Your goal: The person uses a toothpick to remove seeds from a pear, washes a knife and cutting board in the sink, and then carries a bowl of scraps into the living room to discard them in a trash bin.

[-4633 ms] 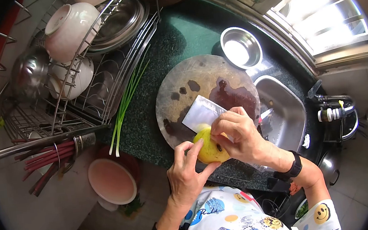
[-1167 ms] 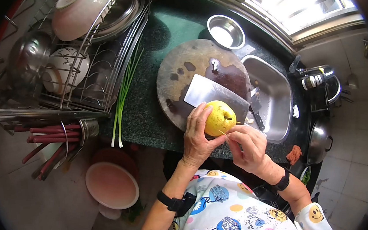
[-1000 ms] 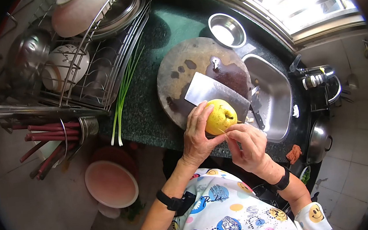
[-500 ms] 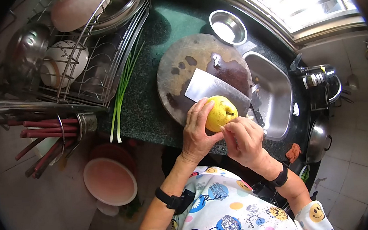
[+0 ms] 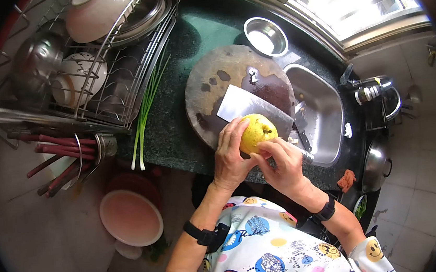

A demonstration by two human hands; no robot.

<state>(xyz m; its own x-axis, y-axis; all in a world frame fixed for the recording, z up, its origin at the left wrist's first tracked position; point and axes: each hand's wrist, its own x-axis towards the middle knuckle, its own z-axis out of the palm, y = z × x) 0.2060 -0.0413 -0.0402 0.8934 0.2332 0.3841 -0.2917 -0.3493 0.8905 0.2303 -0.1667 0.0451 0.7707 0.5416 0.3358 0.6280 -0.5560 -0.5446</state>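
Nearest the camera: patterned shirt (image 5: 270, 246), with a dark wristband (image 5: 202, 235) on the left forearm and a second wristband (image 5: 324, 212) on the right. Left hand (image 5: 229, 158) wrapped around the left side of a yellow pear (image 5: 256, 132), fingers curled over its upper left surface. Right hand (image 5: 282, 165) pressed against the lower right of the pear, fingertips touching the fruit just beside the left thumb; both hands together and clamped on the same fruit. Not possible to tell whether the right hand grips anything else. Pear held stem-up, above the near edge of a round wooden cutting board (image 5: 213, 84), partly overlapping a cleaver (image 5: 241, 107) lying flat on that board. Board resting on a dark green speckled countertop (image 5: 203, 32). Directly right of the board: a steel sink basin (image 5: 326, 120). Left of the board: green onion stalks (image 5: 145, 117) laid lengthwise on the counter, just beside a wire dish rack (image 5: 106, 68) loaded with bowls and metal plates. Beyond the board, near the window frame: a small steel bowl (image 5: 266, 36). Below counter level, at lower left: a pink basin (image 5: 130, 218) on the floor.
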